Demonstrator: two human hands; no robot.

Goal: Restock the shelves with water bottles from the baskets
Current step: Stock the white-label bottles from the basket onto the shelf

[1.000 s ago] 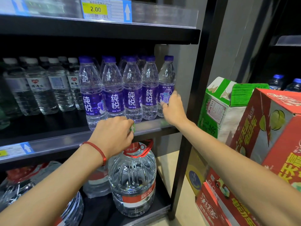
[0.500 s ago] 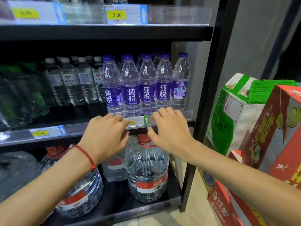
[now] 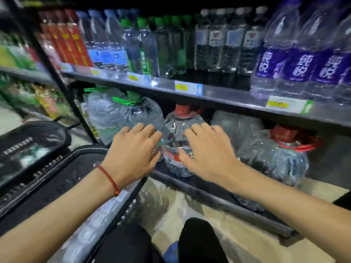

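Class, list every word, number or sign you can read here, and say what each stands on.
"纯悦": on the purple bottles, at right.
Price tags on the shelf edge: numbers too blurred to read.
Jug label and the other bottles' labels: too blurred to read.

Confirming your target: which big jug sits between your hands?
The middle red-capped jug; the other red-capped jug stands farther right, the green-capped jugs left.

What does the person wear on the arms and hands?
Both forearms are bare, with no sleeves in view. The left hand and the right hand have no gloves. A thin red string bracelet circles the left wrist.
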